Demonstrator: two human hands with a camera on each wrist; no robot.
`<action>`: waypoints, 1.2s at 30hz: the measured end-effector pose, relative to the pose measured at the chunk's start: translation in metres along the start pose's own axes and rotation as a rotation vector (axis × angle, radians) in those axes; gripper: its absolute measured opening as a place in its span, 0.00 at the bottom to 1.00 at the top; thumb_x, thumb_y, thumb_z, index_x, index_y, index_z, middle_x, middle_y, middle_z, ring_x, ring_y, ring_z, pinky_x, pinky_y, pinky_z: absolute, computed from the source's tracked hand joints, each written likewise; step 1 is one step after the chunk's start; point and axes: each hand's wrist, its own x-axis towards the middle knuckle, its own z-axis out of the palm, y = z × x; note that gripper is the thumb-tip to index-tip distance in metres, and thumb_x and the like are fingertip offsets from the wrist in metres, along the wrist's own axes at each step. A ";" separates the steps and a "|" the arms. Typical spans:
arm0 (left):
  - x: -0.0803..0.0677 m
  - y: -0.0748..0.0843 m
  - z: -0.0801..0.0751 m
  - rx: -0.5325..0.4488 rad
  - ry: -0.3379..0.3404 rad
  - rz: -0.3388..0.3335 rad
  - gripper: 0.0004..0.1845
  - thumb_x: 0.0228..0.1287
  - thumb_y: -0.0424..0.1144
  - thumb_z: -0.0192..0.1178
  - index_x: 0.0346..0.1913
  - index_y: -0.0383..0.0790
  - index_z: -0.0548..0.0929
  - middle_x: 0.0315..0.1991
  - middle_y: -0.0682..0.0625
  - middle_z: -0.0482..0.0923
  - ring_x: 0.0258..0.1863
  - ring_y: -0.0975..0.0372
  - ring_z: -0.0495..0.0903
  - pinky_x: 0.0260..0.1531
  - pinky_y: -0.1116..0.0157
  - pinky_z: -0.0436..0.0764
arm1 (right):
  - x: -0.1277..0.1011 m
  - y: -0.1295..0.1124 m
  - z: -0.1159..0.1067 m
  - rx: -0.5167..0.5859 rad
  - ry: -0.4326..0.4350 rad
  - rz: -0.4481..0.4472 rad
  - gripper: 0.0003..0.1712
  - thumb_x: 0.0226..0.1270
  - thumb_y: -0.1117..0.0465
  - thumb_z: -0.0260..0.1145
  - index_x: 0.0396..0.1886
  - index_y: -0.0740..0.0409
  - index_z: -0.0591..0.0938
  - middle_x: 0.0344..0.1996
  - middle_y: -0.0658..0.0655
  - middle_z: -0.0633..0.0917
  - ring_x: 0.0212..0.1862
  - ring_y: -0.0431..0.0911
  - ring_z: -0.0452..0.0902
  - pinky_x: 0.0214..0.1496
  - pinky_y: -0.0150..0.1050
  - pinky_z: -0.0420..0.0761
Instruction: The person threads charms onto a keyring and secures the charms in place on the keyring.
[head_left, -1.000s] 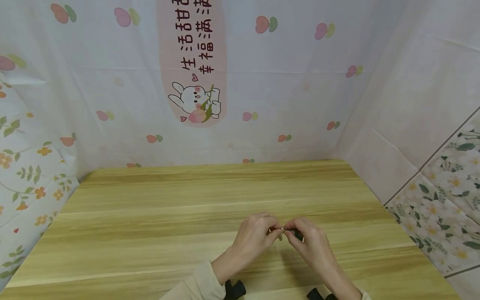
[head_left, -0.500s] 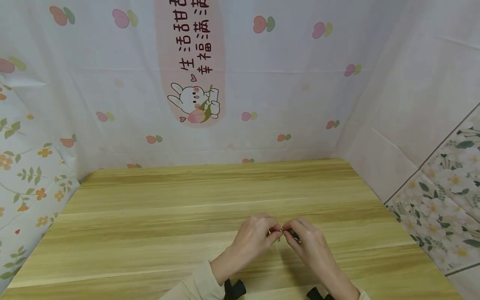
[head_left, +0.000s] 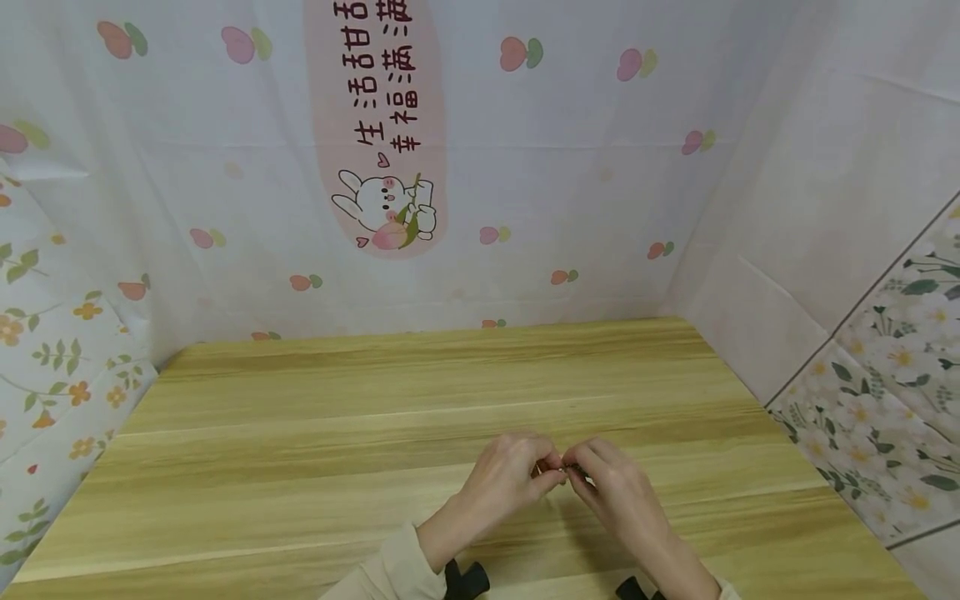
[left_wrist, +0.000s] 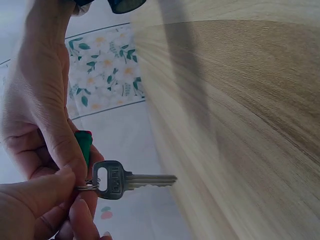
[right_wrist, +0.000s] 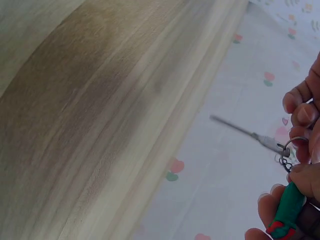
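Note:
My left hand (head_left: 506, 479) and right hand (head_left: 618, 492) meet fingertip to fingertip above the table. Between the left thumb and fingers I pinch a split key ring (right_wrist: 298, 138). A silver key (left_wrist: 113, 180) hangs on that ring, its toothed blade pointing away from the fingers in the left wrist view. A short chain (right_wrist: 284, 163) links the ring to a green keychain charm (right_wrist: 290, 207) with red at its end. The right hand grips this charm near the chain, and its fingers cover part of it. In the head view the fingers mostly hide these small things.
A wood-grain table (head_left: 337, 450) spreads under both hands. White patterned cloth (head_left: 517, 183) hangs behind it, and floral cloth (head_left: 892, 375) lines the right side. Black wrist gear (head_left: 467, 581) shows near the left sleeve (head_left: 393, 567).
Both hands stay together at nearly the same place. The right hand has turned slightly, so less of the dark charm shows in the head view. The head view has shifted a little.

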 end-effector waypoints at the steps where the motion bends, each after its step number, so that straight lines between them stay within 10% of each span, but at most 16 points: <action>1: 0.000 0.000 0.000 -0.004 0.003 -0.002 0.04 0.54 0.39 0.68 0.26 0.46 0.85 0.24 0.60 0.80 0.22 0.79 0.70 0.20 0.84 0.66 | 0.000 0.000 0.000 0.004 0.003 -0.002 0.19 0.70 0.51 0.50 0.26 0.56 0.80 0.25 0.49 0.80 0.25 0.37 0.74 0.28 0.18 0.71; 4: -0.001 0.000 -0.001 -0.030 0.013 -0.008 0.03 0.55 0.39 0.67 0.27 0.45 0.85 0.23 0.60 0.79 0.21 0.79 0.68 0.20 0.83 0.66 | 0.001 -0.001 0.001 0.018 -0.001 0.031 0.05 0.59 0.62 0.68 0.26 0.55 0.80 0.26 0.48 0.80 0.26 0.36 0.74 0.28 0.18 0.71; 10: -0.002 -0.001 -0.001 -0.063 0.021 -0.016 0.03 0.56 0.39 0.67 0.27 0.45 0.85 0.24 0.60 0.80 0.20 0.79 0.68 0.19 0.83 0.66 | 0.001 0.000 0.001 0.028 -0.024 0.088 0.18 0.37 0.75 0.76 0.26 0.55 0.80 0.25 0.48 0.80 0.25 0.34 0.73 0.25 0.20 0.73; 14: -0.003 -0.002 -0.001 -0.068 -0.007 -0.026 0.05 0.56 0.41 0.67 0.26 0.47 0.85 0.24 0.61 0.80 0.18 0.79 0.66 0.18 0.82 0.65 | -0.001 0.003 0.003 0.026 0.001 -0.014 0.06 0.63 0.62 0.65 0.26 0.56 0.80 0.26 0.49 0.80 0.26 0.38 0.76 0.28 0.22 0.74; 17: -0.003 -0.002 -0.001 -0.076 -0.026 -0.040 0.05 0.57 0.41 0.67 0.26 0.47 0.84 0.23 0.62 0.79 0.17 0.79 0.65 0.18 0.81 0.65 | -0.002 0.003 0.006 0.022 0.031 -0.067 0.23 0.73 0.50 0.46 0.27 0.56 0.80 0.27 0.49 0.81 0.27 0.40 0.76 0.31 0.22 0.74; 19: -0.003 -0.003 -0.001 -0.071 -0.029 -0.039 0.05 0.57 0.40 0.66 0.26 0.46 0.84 0.23 0.61 0.79 0.18 0.79 0.66 0.18 0.81 0.66 | -0.002 0.002 0.006 0.025 0.033 -0.059 0.25 0.73 0.49 0.43 0.27 0.56 0.80 0.27 0.48 0.81 0.27 0.40 0.76 0.31 0.21 0.74; 24: -0.004 -0.003 -0.001 -0.059 -0.008 -0.003 0.04 0.58 0.39 0.66 0.27 0.46 0.85 0.24 0.60 0.79 0.20 0.79 0.67 0.20 0.82 0.66 | -0.002 0.001 0.004 0.066 -0.016 0.030 0.07 0.52 0.67 0.71 0.28 0.55 0.80 0.27 0.48 0.81 0.26 0.36 0.75 0.27 0.20 0.73; 27: -0.005 -0.004 -0.001 -0.066 0.001 0.006 0.04 0.58 0.39 0.66 0.28 0.46 0.85 0.25 0.60 0.79 0.21 0.79 0.68 0.21 0.83 0.66 | -0.002 0.002 0.004 0.085 -0.023 0.040 0.03 0.59 0.63 0.67 0.28 0.55 0.80 0.27 0.48 0.80 0.26 0.35 0.74 0.26 0.19 0.72; 31: -0.004 -0.003 -0.001 -0.065 -0.016 -0.014 0.06 0.58 0.41 0.66 0.25 0.47 0.83 0.24 0.61 0.79 0.20 0.78 0.67 0.20 0.82 0.66 | -0.002 0.003 0.006 0.083 0.007 -0.027 0.25 0.72 0.48 0.43 0.27 0.56 0.80 0.27 0.48 0.81 0.26 0.38 0.75 0.30 0.18 0.72; 36: -0.003 -0.003 -0.001 -0.032 -0.028 -0.021 0.08 0.58 0.41 0.66 0.23 0.48 0.83 0.22 0.62 0.77 0.18 0.77 0.64 0.19 0.81 0.64 | -0.002 0.002 0.007 0.080 0.017 -0.047 0.24 0.72 0.48 0.44 0.27 0.56 0.79 0.28 0.49 0.81 0.27 0.39 0.76 0.31 0.19 0.72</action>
